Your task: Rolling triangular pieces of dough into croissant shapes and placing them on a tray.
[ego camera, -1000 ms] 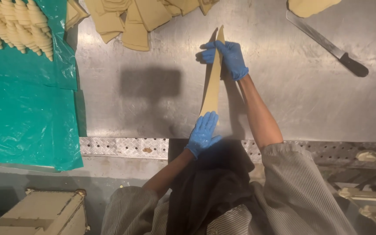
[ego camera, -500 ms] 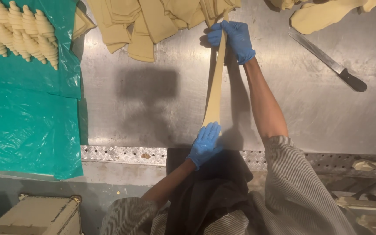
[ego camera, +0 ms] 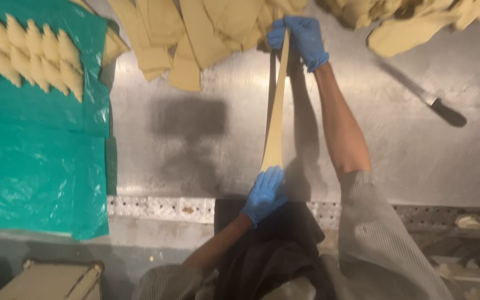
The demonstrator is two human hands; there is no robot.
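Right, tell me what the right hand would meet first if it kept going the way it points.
The right hand, gripping the far end of the dough strip, points away across the steel table. It would probably meet the pile of cut dough pieces first, though depth is unclear.

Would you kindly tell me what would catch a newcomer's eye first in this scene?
First, the long dough strip stretched taut over the steel table, gripped between the blue-gloved right hand at its far end and the left hand near the table's edge. Next, the green plastic sheet on the left bearing rows of rolled dough pieces. A knife lies on the right.
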